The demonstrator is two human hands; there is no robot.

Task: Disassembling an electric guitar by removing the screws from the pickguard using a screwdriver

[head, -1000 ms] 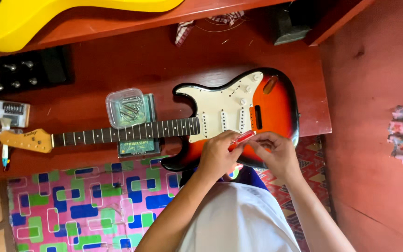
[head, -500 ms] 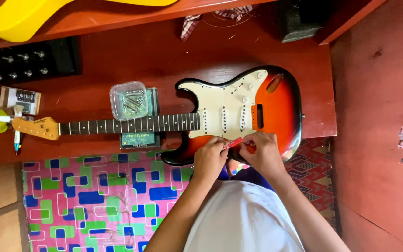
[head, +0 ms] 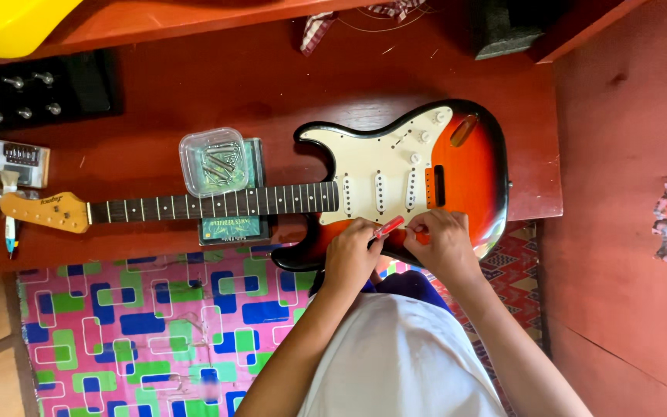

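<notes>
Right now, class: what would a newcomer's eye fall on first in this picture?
A sunburst electric guitar with a white pickguard lies across the red bench, neck pointing left. Both hands, left hand and right hand, meet at its near edge around a small red tool. A bright patterned mat lies below.

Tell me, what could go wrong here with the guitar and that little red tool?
The guitar overhangs the bench edge, so pressure might tip it. The red tool, pinched by the left hand and right hand at the glossy body, could slip and scratch it.
</notes>
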